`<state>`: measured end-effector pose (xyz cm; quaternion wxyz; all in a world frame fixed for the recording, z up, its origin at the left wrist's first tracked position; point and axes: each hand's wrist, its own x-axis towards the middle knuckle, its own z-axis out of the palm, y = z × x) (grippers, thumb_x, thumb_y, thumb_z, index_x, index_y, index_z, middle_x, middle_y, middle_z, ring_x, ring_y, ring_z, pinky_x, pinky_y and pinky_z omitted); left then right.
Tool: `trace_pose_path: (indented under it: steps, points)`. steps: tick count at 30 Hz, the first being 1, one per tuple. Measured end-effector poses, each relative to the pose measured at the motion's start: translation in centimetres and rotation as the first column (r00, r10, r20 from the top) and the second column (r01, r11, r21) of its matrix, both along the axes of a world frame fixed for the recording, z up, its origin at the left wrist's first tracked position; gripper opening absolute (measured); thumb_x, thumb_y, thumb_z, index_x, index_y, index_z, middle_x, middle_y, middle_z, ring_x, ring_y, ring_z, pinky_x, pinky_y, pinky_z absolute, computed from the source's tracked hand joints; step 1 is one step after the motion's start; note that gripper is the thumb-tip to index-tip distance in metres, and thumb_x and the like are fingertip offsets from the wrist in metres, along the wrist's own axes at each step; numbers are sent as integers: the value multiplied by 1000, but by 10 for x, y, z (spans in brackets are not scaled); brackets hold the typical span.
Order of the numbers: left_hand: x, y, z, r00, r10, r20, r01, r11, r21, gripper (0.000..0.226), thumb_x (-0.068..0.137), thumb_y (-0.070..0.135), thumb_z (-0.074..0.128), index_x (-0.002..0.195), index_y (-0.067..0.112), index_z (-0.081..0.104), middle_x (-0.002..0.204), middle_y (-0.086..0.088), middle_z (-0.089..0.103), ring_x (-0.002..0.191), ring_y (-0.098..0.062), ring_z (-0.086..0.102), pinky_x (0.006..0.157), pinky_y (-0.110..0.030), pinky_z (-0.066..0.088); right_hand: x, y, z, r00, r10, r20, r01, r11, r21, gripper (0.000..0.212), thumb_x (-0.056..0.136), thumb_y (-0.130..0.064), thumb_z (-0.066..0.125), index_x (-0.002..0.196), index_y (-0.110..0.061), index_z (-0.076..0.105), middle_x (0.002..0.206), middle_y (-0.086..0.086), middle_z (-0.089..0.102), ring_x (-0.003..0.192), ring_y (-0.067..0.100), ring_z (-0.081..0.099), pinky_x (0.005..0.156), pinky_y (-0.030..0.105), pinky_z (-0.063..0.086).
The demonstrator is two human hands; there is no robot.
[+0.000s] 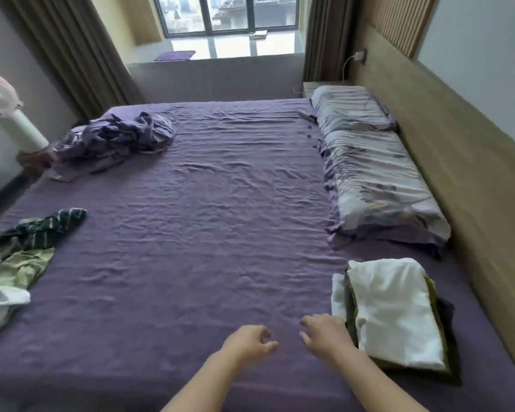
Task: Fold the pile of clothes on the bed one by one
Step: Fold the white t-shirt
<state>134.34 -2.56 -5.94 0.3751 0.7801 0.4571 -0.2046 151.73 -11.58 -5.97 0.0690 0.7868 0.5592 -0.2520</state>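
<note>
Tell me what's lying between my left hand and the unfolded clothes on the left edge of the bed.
Nothing: in the head view, only bare wrinkled purple sheet stretches from the left hand to the unfolded clothes.

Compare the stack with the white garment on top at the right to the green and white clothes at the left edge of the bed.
The folded stack topped by a white garment is squared and layered; the loose green, striped and white clothes are crumpled and spread out. The stack lies by the right hand, near the headboard side; the loose clothes lie at the far left edge. Both rest on the purple bedsheet.
</note>
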Motion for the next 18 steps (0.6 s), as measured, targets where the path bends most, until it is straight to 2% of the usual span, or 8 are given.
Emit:
trace_pose_path:
  steps: [8, 18]
  points:
    - [-182, 4, 28, 985, 171, 8, -170, 975, 143, 48, 84, 58, 49, 119, 28, 61, 119, 6, 64, 113, -13, 57, 91, -25, 43, -164, 47, 12, 968, 252, 4, -251, 962, 104, 38, 92, -49, 38, 117, -28, 57, 125, -2, 59, 121, 20, 49, 101, 31, 30]
    - [-431, 9, 52, 906, 411, 97, -422, 864, 276, 41, 85, 60, 48, 110, 31, 64, 112, 10, 66, 105, -11, 60, 87, -26, 45, -392, 86, 39, 956, 286, -65, -264, 937, 230, 37, 86, -48, 40, 98, -22, 63, 107, -1, 68, 109, 21, 57, 89, 29, 35]
